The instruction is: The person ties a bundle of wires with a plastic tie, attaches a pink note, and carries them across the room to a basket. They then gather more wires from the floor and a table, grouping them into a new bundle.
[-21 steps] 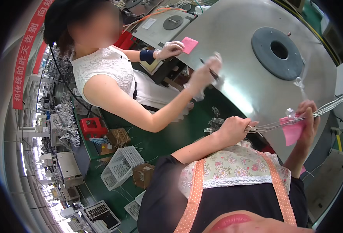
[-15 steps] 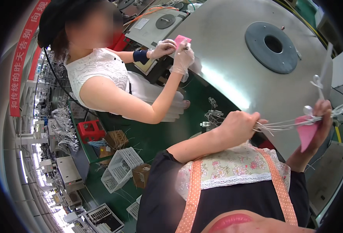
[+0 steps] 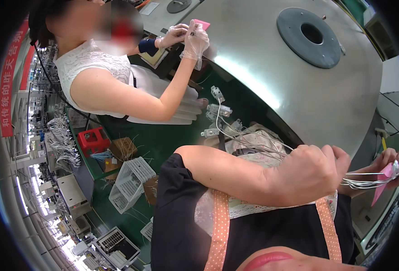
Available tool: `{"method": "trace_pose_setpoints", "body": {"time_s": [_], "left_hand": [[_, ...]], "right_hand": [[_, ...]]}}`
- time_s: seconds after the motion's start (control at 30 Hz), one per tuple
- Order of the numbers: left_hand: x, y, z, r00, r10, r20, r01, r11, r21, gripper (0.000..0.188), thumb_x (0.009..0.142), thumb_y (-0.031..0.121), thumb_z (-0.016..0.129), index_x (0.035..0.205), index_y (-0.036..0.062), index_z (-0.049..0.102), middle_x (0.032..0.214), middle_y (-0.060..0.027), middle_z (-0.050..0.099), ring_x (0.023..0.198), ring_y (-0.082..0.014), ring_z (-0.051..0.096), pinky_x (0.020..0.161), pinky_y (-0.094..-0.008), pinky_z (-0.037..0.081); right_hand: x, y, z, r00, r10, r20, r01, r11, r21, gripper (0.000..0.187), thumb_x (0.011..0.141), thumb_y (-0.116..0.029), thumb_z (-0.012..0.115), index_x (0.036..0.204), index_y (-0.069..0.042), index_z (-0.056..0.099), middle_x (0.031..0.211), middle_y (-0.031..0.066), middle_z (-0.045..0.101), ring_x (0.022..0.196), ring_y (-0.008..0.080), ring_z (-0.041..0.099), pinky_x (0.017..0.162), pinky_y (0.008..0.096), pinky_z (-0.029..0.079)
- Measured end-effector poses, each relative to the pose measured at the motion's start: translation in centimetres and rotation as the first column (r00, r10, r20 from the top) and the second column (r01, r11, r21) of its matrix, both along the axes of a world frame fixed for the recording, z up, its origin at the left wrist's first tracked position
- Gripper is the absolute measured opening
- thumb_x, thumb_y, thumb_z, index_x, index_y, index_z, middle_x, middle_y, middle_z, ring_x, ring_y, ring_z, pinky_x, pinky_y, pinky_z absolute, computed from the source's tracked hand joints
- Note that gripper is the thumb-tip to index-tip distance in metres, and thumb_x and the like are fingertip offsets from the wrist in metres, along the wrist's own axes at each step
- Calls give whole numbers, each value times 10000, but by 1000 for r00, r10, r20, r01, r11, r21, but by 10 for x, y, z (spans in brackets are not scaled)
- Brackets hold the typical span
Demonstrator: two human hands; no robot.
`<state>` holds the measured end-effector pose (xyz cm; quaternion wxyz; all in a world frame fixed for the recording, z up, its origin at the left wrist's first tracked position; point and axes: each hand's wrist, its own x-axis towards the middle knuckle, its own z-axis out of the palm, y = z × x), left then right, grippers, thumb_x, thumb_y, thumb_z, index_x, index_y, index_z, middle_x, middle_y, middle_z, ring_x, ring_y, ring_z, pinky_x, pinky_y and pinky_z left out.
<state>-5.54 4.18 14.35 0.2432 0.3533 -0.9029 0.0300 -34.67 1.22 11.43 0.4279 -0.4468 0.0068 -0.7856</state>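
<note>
My left hand [image 3: 305,171] is closed in a fist around a bundle of thin white cables [image 3: 362,183], in front of my apron. Behind it the cables trail off to the left and end in several pale connector-like pieces [image 3: 222,110] hanging beside the table. At the far right edge, my right hand [image 3: 391,165] grips the other end of the bundle together with a pink sheet [image 3: 381,187], whose pointed corner hangs down. Part of that hand is cut off by the picture's dark rim. The cables stretch between both hands.
A large metal table [image 3: 253,40] with a grey ring-shaped disc [image 3: 309,38] lies ahead. On the left a gloved co-worker [image 3: 131,90] holds a pink sheet and a pen-like thing. A white crate [image 3: 131,183], a red stool-like box [image 3: 93,141] and cartons are at the lower left.
Both my hands have moved right and lower, drawing the cable bundle along. The connector-like ends have come further into view behind my left arm. The whole view has shifted slightly.
</note>
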Motion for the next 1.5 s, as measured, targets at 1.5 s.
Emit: {"method": "trace_pose_setpoints", "body": {"time_s": [1.5], "left_hand": [[48,2,-99,999,-11,-46,27,937,349,100,797,65,569,821,53,473,614,-76,514,504,-206,572,452,-314,458]], "right_hand": [[69,-97,-126,692,146,-707,395,743,540,108,840,-118,643,894,-41,590,783,-9,538,703,51,500,622,182,409]]}}
